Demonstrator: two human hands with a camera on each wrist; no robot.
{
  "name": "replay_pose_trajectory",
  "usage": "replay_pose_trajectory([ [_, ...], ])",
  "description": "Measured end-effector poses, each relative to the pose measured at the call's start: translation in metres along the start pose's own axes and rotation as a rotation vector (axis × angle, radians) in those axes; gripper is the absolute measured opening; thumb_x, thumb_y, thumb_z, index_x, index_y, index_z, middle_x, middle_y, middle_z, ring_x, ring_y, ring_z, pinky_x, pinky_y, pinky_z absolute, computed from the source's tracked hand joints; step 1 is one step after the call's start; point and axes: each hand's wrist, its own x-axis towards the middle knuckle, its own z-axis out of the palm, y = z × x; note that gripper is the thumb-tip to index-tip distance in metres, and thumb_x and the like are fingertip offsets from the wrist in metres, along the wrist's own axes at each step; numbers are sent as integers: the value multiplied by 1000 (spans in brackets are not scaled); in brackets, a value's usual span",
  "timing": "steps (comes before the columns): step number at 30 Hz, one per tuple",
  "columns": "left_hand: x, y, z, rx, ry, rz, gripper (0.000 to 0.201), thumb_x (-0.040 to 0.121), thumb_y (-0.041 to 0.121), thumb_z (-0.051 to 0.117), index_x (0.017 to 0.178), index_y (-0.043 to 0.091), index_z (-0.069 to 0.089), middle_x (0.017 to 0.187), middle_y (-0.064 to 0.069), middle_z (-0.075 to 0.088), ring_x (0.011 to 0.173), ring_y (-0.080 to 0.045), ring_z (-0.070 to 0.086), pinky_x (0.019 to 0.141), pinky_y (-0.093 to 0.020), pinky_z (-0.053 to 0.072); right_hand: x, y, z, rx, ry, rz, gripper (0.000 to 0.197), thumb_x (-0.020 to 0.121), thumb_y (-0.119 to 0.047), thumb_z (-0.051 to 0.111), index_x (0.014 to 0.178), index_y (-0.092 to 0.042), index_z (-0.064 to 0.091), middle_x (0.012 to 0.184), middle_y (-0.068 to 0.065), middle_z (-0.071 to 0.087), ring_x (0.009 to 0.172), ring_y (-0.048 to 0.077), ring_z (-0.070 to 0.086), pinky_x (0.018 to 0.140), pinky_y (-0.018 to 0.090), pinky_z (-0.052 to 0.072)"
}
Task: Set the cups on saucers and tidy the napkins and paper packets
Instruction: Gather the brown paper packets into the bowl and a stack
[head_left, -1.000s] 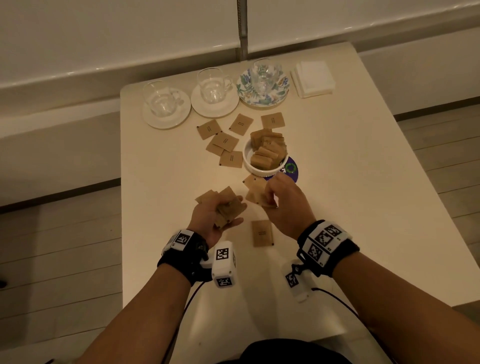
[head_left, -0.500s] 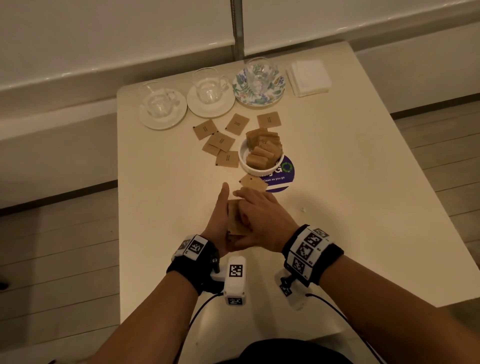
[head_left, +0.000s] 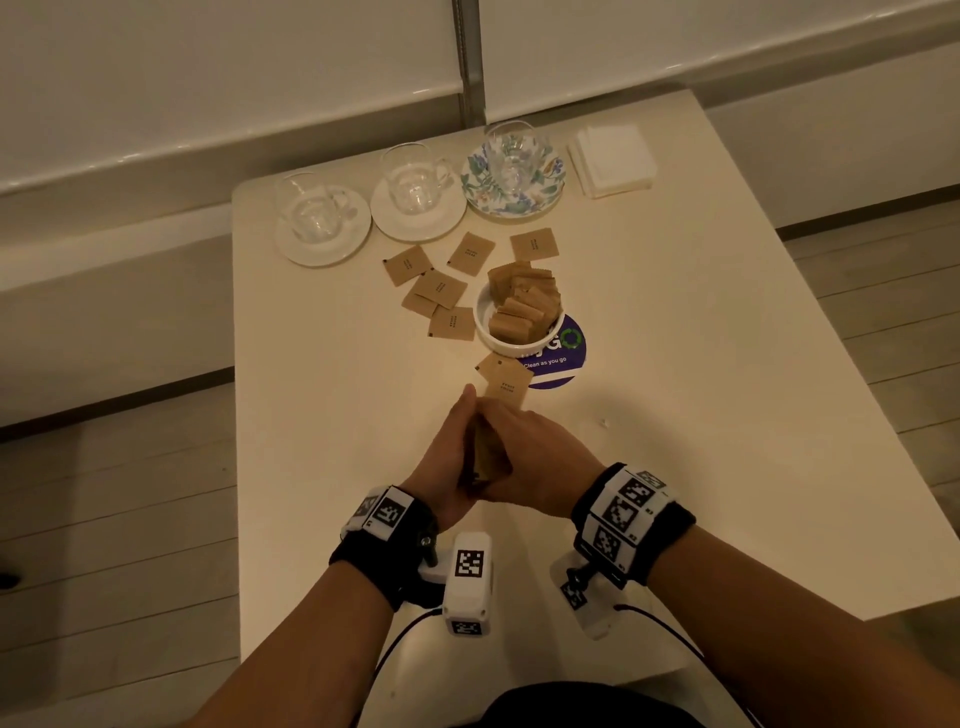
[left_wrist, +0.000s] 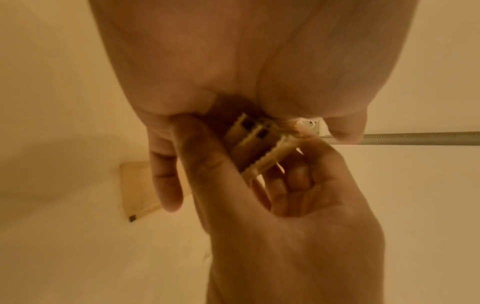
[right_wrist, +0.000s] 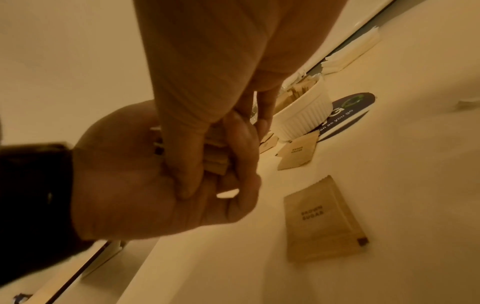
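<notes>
Since a second ago my left hand (head_left: 451, 457) and right hand (head_left: 540, 467) have come together, both now squeezing one stack of packets (head_left: 487, 451) between them.

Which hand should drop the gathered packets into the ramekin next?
Right, probably. The right hand lies on the ramekin's side; the left hand is further left. Both grip the packet stack.

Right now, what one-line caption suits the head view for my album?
Both hands, left hand and right hand, hold a bundle of brown paper sugar packets together above the cream table.
</notes>
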Motion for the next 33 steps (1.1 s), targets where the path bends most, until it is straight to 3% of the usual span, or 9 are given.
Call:
replay_pose_trajectory([
  [3, -2, -2, -3, -54, -7, -48, 79, 73, 71, 50, 133, 19, 56, 126, -11, 66, 116, -26, 64, 90, -41, 55, -4, -1, -4, 55, 0, -17, 79, 72, -40, 83, 137, -27, 39, 127, -6, 56, 107, 13, 54, 86, 22, 46],
  [7, 1, -2, -6, -106, -53, -18, 71, 78, 63, 53, 131, 15, 56, 124, -12, 67, 112, -26, 66, 77, -36, 58, -4, -2, -8, 67, 55, -61, 68, 75, -34, 81, 133, -24, 46, 121, -5, 59, 100, 10, 53, 78, 13, 38],
  [10, 7, -2, -4, -67, -80, 20, 67, 72, 55, 68, 125, 15, 56, 117, -9, 70, 107, -22, 68, 75, -33, 58, -2, -6, -11, 59, 81, -91, 74, 74, -32, 82, 138, -22, 46, 128, -4, 58, 113, 13, 53, 92, 21, 43],
  [14, 12, 2, -8, -78, -71, 60, 41, 73, 43, 78, 97, 14, 62, 77, -3, 67, 68, -16, 66, 59, -30, 54, -2, 10, -17, 25, 66, 6, 105, 63, -44, 87, 148, -25, 30, 147, -4, 42, 132, 15, 39, 110, 34, 33],
  [18, 11, 9, -25, -132, 74, 74, 28, 76, 45, 65, 79, 20, 52, 59, 6, 45, 49, -8, 43, 49, -24, 43, -5, 38, -6, -221, -2, 327, 78, 74, -50, 76, 139, -25, 42, 136, -1, 47, 122, 22, 45, 104, 40, 36],
  [22, 13, 10, -31, -84, 228, 75, 30, 88, 30, 66, 72, 23, 42, 54, 5, 36, 45, -9, 31, 41, -22, 33, -2, 41, 29, -423, 28, 283, 64, 76, -59, 69, 124, -22, 49, 121, 0, 52, 107, 21, 48, 91, 37, 41],
  [25, 14, 12, -31, -85, 255, 67, 30, 95, 25, 60, 71, 22, 43, 55, 4, 35, 45, -9, 31, 41, -22, 32, 7, 42, 35, -386, 0, 300, 54, 78, -52, 71, 118, -22, 51, 114, 0, 55, 99, 19, 50, 85, 35, 41],
  [29, 12, 17, -29, -83, 256, 110, 16, 94, 21, 61, 79, 18, 56, 64, 0, 54, 53, -13, 49, 52, -27, 46, 13, 44, 27, -194, -157, 370, 34, 84, -38, 70, 111, -22, 56, 110, 1, 57, 95, 18, 53, 81, 31, 46],
  [33, 13, 20, -28, 39, 323, 231, 14, 93, 24, 65, 82, 18, 58, 72, -2, 61, 68, -18, 58, 67, -34, 50, 11, 43, 4, 180, 16, 430, 29, 85, -23, 65, 113, -20, 56, 101, -3, 59, 89, 17, 57, 68, 23, 41],
])
